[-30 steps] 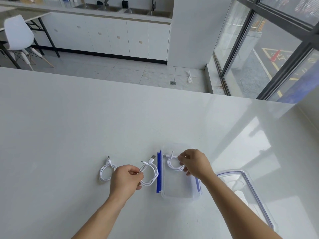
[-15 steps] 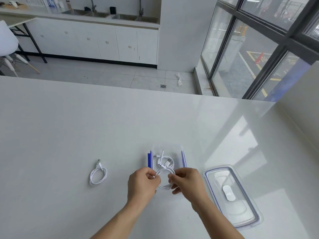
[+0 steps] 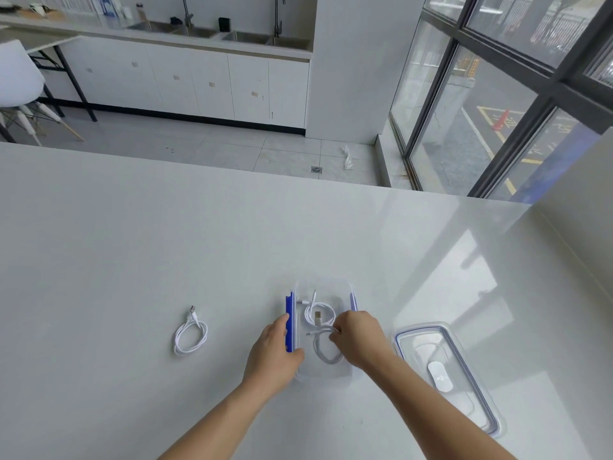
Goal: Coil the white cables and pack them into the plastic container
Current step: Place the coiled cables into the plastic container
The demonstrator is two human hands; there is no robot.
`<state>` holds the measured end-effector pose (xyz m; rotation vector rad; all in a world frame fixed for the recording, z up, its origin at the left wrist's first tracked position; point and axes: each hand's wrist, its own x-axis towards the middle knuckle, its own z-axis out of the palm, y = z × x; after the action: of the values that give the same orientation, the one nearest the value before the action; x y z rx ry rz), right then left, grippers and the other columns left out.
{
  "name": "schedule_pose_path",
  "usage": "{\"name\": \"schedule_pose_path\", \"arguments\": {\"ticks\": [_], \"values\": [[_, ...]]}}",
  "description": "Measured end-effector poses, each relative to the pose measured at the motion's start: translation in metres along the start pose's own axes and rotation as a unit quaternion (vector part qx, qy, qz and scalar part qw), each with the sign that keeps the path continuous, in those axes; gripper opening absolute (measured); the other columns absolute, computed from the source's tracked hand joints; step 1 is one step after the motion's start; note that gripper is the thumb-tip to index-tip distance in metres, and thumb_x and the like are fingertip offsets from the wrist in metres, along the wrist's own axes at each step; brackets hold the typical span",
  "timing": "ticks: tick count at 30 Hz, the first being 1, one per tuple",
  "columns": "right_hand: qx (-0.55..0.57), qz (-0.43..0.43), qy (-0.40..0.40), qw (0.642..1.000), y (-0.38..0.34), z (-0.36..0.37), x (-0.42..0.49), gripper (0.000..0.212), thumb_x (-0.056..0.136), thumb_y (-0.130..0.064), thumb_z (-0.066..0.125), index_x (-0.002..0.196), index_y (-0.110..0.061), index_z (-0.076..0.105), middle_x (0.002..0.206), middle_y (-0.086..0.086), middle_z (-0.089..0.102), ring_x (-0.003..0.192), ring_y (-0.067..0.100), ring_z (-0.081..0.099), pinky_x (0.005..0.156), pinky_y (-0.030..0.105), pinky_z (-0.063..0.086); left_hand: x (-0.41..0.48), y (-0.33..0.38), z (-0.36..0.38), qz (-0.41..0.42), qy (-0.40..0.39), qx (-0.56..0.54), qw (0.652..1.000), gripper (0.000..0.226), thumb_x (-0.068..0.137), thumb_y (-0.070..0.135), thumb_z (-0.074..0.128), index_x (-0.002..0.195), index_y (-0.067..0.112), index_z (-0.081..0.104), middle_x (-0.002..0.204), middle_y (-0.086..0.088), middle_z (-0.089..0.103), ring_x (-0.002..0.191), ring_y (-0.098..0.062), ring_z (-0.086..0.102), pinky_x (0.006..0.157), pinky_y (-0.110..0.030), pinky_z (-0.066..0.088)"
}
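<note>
Broad white glossy tabletop [image 3: 166, 244] carries all items. Clear rectangular plastic lid with blue seal [image 3: 446, 373] lies flat to the right. Clear rectangular plastic container with blue side clips [image 3: 323, 373] sits centre, open. Left hand [image 3: 273, 353] rests against its left clip, fingers loosely curled, gripping nothing discernible. Right hand [image 3: 360, 336] reaches inside, fingers pinched on the nearer coiled white cable [image 3: 326, 350]. A second coiled white cable [image 3: 318, 313] lies behind it in the container. A third coiled white cable [image 3: 190, 335] lies on the tabletop, well left.
</note>
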<state>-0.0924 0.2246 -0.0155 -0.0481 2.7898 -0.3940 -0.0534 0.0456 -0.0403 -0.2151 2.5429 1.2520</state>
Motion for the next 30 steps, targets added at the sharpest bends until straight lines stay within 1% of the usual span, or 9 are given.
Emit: {"name": "schedule_pose_path", "arguments": {"ticks": [2, 5, 8, 11, 14, 16, 21, 25, 30], "values": [[-0.019, -0.004, -0.004, 1.000, -0.003, 0.009, 0.006, 0.020, 0.092, -0.024, 0.064, 0.076, -0.015, 0.057, 0.091, 0.015, 0.074, 0.073, 0.028, 0.052, 0.063, 0.028, 0.037, 0.001, -0.002, 0.002, 0.003, 0.001, -0.006, 1.000, 0.067, 0.083, 0.019, 0.060, 0.145, 0.033, 0.040, 0.122, 0.008, 0.059, 0.100, -0.015, 0.065, 0.087, -0.033, 0.054], [-0.034, -0.002, -0.021, 0.999, -0.006, 0.024, 0.010, 0.015, 0.092, -0.021, 0.065, 0.087, -0.007, 0.067, 0.093, 0.016, 0.074, 0.072, 0.029, 0.052, 0.063, 0.028, 0.040, 0.002, -0.004, 0.005, 0.013, 0.002, -0.007, 1.000, 0.065, 0.084, 0.013, 0.059, 0.145, 0.030, 0.042, 0.121, 0.006, 0.061, 0.097, -0.016, 0.065, 0.087, -0.031, 0.054], [-0.026, 0.006, -0.027, 0.999, -0.008, 0.035, 0.013, 0.016, 0.093, -0.019, 0.063, 0.092, -0.004, 0.068, 0.096, 0.017, 0.074, 0.073, 0.029, 0.051, 0.064, 0.028, 0.041, 0.004, -0.006, 0.007, 0.016, 0.009, -0.011, 1.000, 0.064, 0.083, 0.011, 0.060, 0.143, 0.029, 0.045, 0.119, 0.006, 0.062, 0.094, -0.017, 0.066, 0.086, -0.030, 0.054], [-0.031, 0.015, -0.031, 0.999, -0.008, 0.039, 0.013, 0.015, 0.094, -0.017, 0.060, 0.094, -0.003, 0.067, 0.100, 0.018, 0.073, 0.076, 0.031, 0.054, 0.065, 0.028, 0.040, 0.006, -0.009, 0.007, 0.013, 0.004, -0.010, 1.000, 0.064, 0.084, 0.012, 0.061, 0.145, 0.027, 0.045, 0.123, 0.004, 0.060, 0.097, -0.017, 0.065, 0.088, -0.030, 0.053], [-0.063, 0.008, -0.040, 0.997, -0.009, 0.041, 0.013, 0.009, 0.094, -0.012, 0.060, 0.096, -0.005, 0.065, 0.103, 0.016, 0.073, 0.091, 0.035, 0.068, 0.066, 0.030, 0.041, 0.008, -0.011, 0.008, 0.016, 0.003, -0.004, 1.000, 0.064, 0.085, 0.012, 0.061, 0.146, 0.025, 0.045, 0.125, 0.003, 0.060, 0.098, -0.018, 0.064, 0.090, -0.029, 0.052], [-0.089, -0.003, -0.046, 0.995, -0.011, 0.042, 0.012, 0.005, 0.092, -0.008, 0.059, 0.094, -0.007, 0.063, 0.106, 0.016, 0.072, 0.097, 0.036, 0.068, 0.067, 0.031, 0.041, 0.008, -0.012, 0.009, 0.017, 0.003, -0.002, 1.000, 0.064, 0.086, 0.011, 0.060, 0.146, 0.025, 0.045, 0.124, 0.002, 0.060, 0.098, -0.018, 0.064, 0.090, -0.030, 0.053], [-0.115, -0.005, -0.042, 0.992, -0.011, 0.042, 0.012, 0.015, 0.089, -0.003, 0.058, 0.102, -0.002, 0.065, 0.108, 0.017, 0.071, 0.099, 0.037, 0.068, 0.068, 0.032, 0.041, 0.010, -0.013, 0.008, 0.017, -0.001, -0.002, 1.000, 0.065, 0.086, 0.011, 0.062, 0.147, 0.024, 0.044, 0.123, 0.001, 0.059, 0.097, -0.019, 0.065, 0.091, -0.030, 0.053], [-0.113, -0.009, -0.043, 0.993, -0.010, 0.042, 0.012, 0.014, 0.091, -0.006, 0.061, 0.104, -0.004, 0.065, 0.110, 0.016, 0.070, 0.101, 0.036, 0.068, 0.069, 0.032, 0.042, 0.010, -0.013, 0.009, 0.014, -0.001, -0.010, 1.000, 0.065, 0.087, 0.011, 0.063, 0.148, 0.024, 0.044, 0.124, 0.001, 0.059, 0.098, -0.019, 0.064, 0.091, -0.030, 0.052], [-0.112, -0.013, -0.035, 0.993, -0.008, 0.040, 0.010, 0.011, 0.091, -0.008, 0.061, 0.101, -0.005, 0.066, 0.107, 0.015, 0.071, 0.099, 0.036, 0.069, 0.068, 0.031, 0.042, 0.010, -0.011, 0.009, 0.016, -0.001, -0.010, 1.000, 0.064, 0.088, 0.011, 0.062, 0.148, 0.024, 0.045, 0.123, 0.001, 0.060, 0.096, -0.019, 0.064, 0.090, -0.029, 0.053]]}}
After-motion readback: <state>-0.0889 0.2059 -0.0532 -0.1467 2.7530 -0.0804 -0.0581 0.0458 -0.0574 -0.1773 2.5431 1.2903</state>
